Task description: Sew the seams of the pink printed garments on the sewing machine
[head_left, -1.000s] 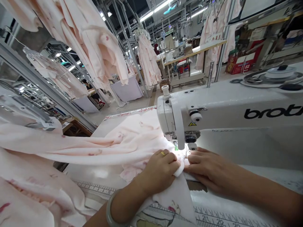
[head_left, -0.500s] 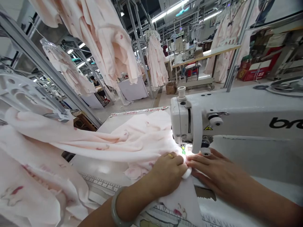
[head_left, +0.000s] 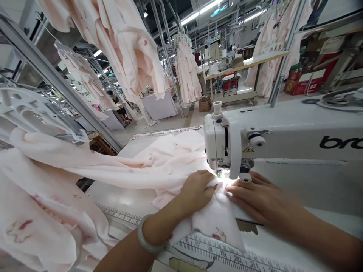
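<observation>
- Bangle (head_left: 146,237): one, pale, on the left wrist over the near edge of the bench (head_left: 124,198).
- Ruler (head_left: 218,252): one printed strip along the near edge, partly under the cloth. A second strip (head_left: 167,132) runs along the far edge.
- Cloth (head_left: 159,166): one pink piece, trailing off the left edge of the bench, with its right end under the needle (head_left: 219,174).
- Left hand (head_left: 197,190): grip curled down on the cloth and seemingly pinching a fold, though the thumb is hidden. A second ago it was a tighter fist further from the needle, with a ring showing. Now the fingertips sit just beside the foot, so the seam looks to have fed forward.
- Right hand (head_left: 255,196): flat, grip open, fingers pressing the cloth just right of the needle. It has barely shifted.
- Machine (head_left: 283,128): one, white, standing across the right side of the bench with its head over both hands.
- Hanger (head_left: 25,109): one, clear plastic, at the far left above the draped cloth.
- Garments (head_left: 133,56): at least four pink bunches hang from rails beyond the bench.
- A second bench (head_left: 249,60), well apart, stands at the back.
</observation>
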Demonstrator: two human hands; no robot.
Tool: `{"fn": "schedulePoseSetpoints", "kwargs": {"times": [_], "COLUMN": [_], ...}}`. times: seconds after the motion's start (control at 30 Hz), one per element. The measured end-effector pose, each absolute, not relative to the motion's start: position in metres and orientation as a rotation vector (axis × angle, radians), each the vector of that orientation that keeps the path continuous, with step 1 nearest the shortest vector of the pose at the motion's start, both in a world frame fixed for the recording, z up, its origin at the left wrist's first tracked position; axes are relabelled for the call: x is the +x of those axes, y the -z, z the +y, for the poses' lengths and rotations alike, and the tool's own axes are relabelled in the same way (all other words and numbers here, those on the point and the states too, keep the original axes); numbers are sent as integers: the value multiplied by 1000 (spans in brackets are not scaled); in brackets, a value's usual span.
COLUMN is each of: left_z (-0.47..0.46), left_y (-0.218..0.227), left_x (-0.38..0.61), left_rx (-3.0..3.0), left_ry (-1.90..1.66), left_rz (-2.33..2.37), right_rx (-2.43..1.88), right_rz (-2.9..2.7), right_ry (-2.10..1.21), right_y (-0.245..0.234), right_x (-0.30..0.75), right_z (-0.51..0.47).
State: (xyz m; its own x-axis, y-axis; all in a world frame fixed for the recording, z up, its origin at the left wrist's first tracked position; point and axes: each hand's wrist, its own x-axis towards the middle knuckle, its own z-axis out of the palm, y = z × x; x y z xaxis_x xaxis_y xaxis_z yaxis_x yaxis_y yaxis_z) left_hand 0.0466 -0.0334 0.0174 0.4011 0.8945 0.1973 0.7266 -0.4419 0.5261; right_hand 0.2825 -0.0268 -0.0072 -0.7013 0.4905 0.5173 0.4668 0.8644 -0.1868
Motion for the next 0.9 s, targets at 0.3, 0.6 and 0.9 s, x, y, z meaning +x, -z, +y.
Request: {"fn": "schedulePoseSetpoints", "kwargs": {"times": [0.3, 0.6, 0.9], "left_z": [-40, -49, -50], "left_y": [-9, -10, -13], "left_x": [49, 48, 54], "left_rx": [2821, 3288, 3143], "left_ry": [-437, -161, -125], "left_rz": [1355, 1065, 1226], "right_rx": [-675, -697, -794], "right_rz": [-2485, -2477, -2462], "right_ry": [-56, -13, 126], "right_y": [3, 4, 19], "right_x": [276, 279, 281], "right_z": [-32, -32, -27]}}
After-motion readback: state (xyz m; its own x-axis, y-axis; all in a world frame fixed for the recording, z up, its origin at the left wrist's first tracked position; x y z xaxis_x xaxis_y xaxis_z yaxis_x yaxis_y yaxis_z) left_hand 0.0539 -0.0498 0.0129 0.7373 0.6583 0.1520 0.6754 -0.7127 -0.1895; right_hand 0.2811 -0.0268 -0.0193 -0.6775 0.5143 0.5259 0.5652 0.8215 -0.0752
